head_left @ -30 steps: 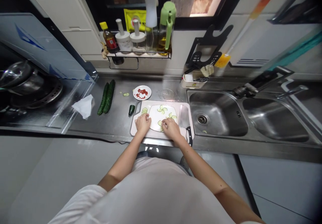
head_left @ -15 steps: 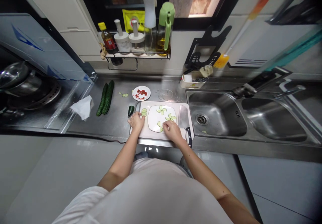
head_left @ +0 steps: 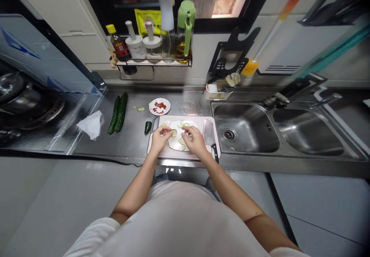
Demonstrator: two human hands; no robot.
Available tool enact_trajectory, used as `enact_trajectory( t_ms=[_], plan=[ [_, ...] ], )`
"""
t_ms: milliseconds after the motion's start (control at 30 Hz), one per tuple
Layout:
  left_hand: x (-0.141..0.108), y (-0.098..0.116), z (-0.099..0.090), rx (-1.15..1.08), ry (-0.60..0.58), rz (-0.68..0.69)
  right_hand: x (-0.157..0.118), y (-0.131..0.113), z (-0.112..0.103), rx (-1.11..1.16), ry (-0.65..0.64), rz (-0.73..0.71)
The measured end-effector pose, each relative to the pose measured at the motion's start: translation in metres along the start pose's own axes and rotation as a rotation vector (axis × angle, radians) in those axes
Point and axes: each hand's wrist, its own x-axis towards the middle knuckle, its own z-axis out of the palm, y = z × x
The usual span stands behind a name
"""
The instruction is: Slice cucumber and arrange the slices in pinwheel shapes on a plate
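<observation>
My left hand (head_left: 160,139) pinches a thin cucumber slice (head_left: 174,133) between thumb and fingertips over the left side of a white square plate (head_left: 174,144). Across from it, my right hand (head_left: 195,140) hovers above the plate with thumb and forefinger apart, nothing visible between them. Pale green cucumber slices (head_left: 182,146) lie in curved groups on the plate, partly hidden by my right hand. Under the plate is a pale cutting board (head_left: 170,155). A knife with a black handle (head_left: 214,153) rests on the board's right side.
A dark cucumber end (head_left: 148,127) lies left of the board. Behind it stands a small white dish (head_left: 156,111) with chopped red bits. Two whole cucumbers (head_left: 118,114) and a crumpled white cloth (head_left: 91,125) lie farther left. A double sink (head_left: 245,130) is on the right.
My left hand has lifted from the board's left side toward the plate with a cucumber slice. My right hand has moved off the lower slices, its fingers spreading. The view shifted slightly.
</observation>
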Motion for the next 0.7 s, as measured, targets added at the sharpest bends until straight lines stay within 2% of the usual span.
enact_trajectory(
  t_ms=[200,267,333,433,567,633,700],
  plan=[
    [-0.019,0.038,0.004,-0.105,-0.143,0.101,0.01,-0.023,-0.007,0.085,0.015,-0.136],
    [-0.022,0.043,0.006,-0.124,-0.145,0.098,0.01,-0.024,-0.008,0.129,0.012,-0.137],
    [-0.024,0.046,0.009,-0.164,-0.096,0.055,0.009,-0.022,-0.008,0.187,0.025,-0.109],
    [-0.028,0.046,0.01,-0.26,-0.089,-0.138,0.008,-0.019,-0.009,0.258,0.053,-0.051],
    [-0.034,0.047,0.011,-0.472,-0.322,-0.512,0.005,-0.017,-0.011,0.301,0.05,-0.025],
    [-0.036,0.05,0.012,-0.592,-0.404,-0.616,0.004,-0.017,-0.012,0.307,0.045,-0.026],
    [-0.035,0.052,0.013,-0.672,-0.439,-0.652,0.003,-0.017,-0.013,0.308,0.038,-0.037]
  ],
)
